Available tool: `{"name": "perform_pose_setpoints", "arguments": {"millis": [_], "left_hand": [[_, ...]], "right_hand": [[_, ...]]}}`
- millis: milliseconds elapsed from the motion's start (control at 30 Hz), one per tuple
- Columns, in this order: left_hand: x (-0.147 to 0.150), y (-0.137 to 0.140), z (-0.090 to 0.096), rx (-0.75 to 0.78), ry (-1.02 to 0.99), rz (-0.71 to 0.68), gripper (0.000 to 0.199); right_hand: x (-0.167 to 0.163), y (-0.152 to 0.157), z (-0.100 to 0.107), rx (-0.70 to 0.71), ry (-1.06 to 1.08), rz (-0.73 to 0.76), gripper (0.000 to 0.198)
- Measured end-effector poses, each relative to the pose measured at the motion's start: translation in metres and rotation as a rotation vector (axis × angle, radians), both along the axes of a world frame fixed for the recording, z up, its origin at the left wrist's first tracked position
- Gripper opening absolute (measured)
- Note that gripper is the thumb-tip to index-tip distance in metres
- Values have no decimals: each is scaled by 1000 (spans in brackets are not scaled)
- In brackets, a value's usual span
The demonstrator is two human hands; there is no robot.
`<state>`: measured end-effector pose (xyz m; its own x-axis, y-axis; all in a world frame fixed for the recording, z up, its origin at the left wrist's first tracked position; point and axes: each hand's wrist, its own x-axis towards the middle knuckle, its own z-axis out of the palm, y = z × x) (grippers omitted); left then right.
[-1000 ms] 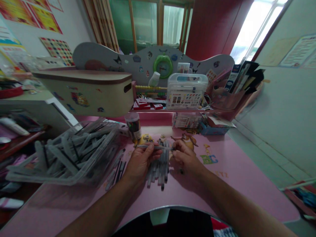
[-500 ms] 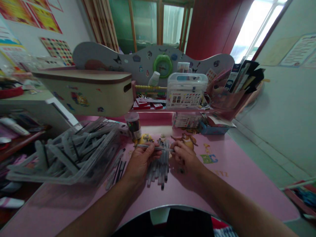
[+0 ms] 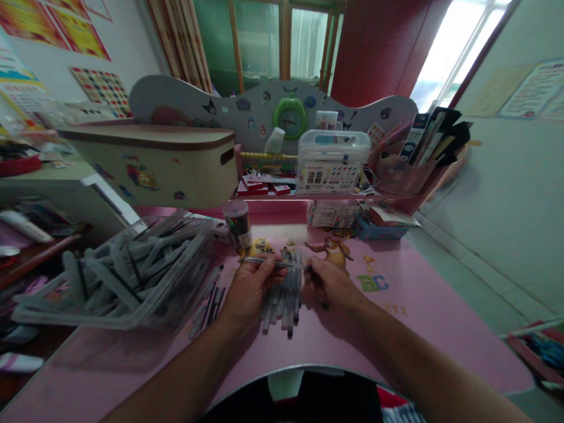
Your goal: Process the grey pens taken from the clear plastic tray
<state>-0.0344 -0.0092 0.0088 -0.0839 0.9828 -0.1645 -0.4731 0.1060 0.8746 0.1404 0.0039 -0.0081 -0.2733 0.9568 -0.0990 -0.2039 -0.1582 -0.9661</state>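
My left hand (image 3: 254, 283) is closed round a slim clear pen (image 3: 282, 264), thumb on top, holding it level above the desk. At the pen's right end my right hand (image 3: 331, 282) is closed, its fingertips pinching around a small dark part there. The exact grip of those fingers is partly hidden. A dark tip (image 3: 325, 305) pokes out beneath the right hand; what it belongs to is unclear. Under and between both hands lies a bundle of clear pens (image 3: 284, 302), some with dark ends. More pens (image 3: 214, 305) lie left of my left forearm.
A clear plastic bin (image 3: 154, 314) heaped with pens or clear tubes stands at the left. Behind are a pen cup (image 3: 238, 226), a blue box (image 3: 382, 229) and a shelf with a cream storage box (image 3: 176, 170) and a clear carrying case (image 3: 333, 164). The desk (image 3: 432, 329) is pink.
My right hand has turned slightly and its fingers have shifted at the pen's right end, where a dark part now shows. The left hand and pen stay nearly still.
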Motion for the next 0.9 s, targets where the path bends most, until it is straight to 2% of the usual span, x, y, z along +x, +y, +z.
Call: {"name": "perform_pose_setpoints", "arguments": {"millis": [133, 200, 367, 467, 567, 633, 700, 833, 900], "left_hand": [[-2, 2, -2, 2, -12, 51, 25], [-4, 5, -4, 12, -36, 93, 26], [-5, 4, -4, 39, 1, 122, 33], [-2, -2, -3, 66, 144, 98, 33], [-1, -4, -3, 107, 223, 115, 30], [-4, -1, -1, 142, 143, 178, 28], [-9, 5, 5, 150, -40, 257, 26], [-25, 20, 19, 1, -365, 384, 30], [-30, 22, 23, -53, -439, 379, 30]], "right_hand": [[5, 6, -3, 104, -120, -14, 35], [6, 7, -3, 42, -27, -16, 27], [8, 6, 2, -297, 383, 139, 22], [8, 4, 3, -388, 359, 200, 23], [5, 2, 4, -342, 226, 210, 28], [3, 1, 4, -313, 199, 214, 33], [4, 1, 6, -331, 241, 174, 33], [8, 8, 9, -428, 315, 24, 37], [9, 12, 9, -401, 306, -42, 37]]}}
